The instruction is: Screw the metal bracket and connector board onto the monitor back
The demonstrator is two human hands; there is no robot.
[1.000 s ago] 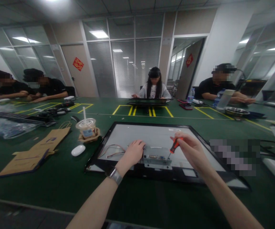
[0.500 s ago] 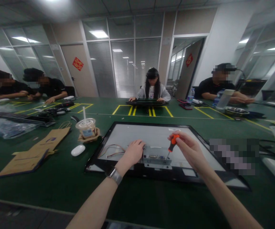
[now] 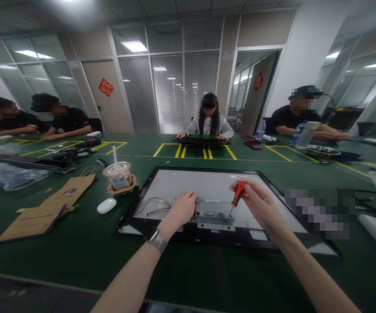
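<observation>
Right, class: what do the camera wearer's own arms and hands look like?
The left hand and right hand are ungloved; no sleeves show. The left wrist bears a watch with a rectangular face and silver-grey band; the right is bare.

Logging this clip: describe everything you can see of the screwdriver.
The screwdriver has a red-orange handle with black sections, plastic or rubber by its look, and a thin, metallic-looking shaft. The right hand grips it by the upper handle, fingers covering part of the top. It leans, handle up and to the right, shaft slanting down leftward to the right part of the metal bracket on the flat panel. The tip is too small to tell its shape or whether it sits in a screw.
</observation>
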